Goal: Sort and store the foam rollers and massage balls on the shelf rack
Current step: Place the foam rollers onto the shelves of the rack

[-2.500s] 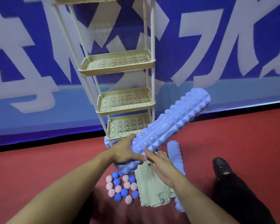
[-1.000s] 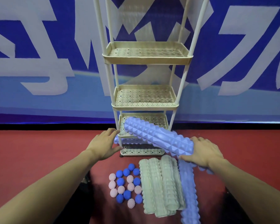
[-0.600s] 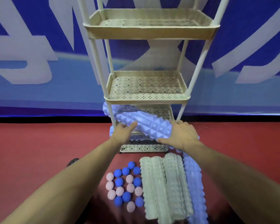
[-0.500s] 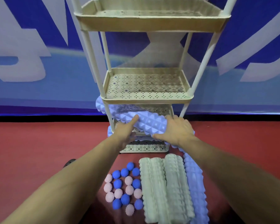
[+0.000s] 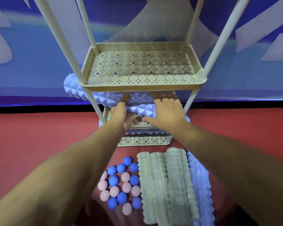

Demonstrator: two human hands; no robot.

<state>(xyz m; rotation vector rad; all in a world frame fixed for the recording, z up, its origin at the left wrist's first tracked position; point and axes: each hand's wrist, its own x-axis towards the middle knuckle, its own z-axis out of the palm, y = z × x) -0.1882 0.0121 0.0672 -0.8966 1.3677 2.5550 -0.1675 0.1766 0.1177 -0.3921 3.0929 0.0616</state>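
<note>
The rack [image 5: 142, 79] stands on the red floor [image 5: 39, 136] against a blue wall, its perforated trays light and a little flexible by the look of them, so it could shift if pushed hard. On a lower tray, under the one in plain view, a blue roller [image 5: 75, 88] lies slanted, its left end poking out past the left post; it looks light, stiff enough to keep its shape, and its ridged foam should give a sure hold anywhere along the middle. The right hand [image 5: 167, 116] lies flat on it with straight fingers, pressing rather than clasping; the left hand [image 5: 121, 118] is at its near side with fingers reaching under the tray, and I cannot tell whether they curl round it. Another blue roller sits on the tray beneath. On the floor lie green rollers [image 5: 167, 185], one more blue one, and small spiky balls [image 5: 121, 181], easy to pinch but prone to roll.
</note>
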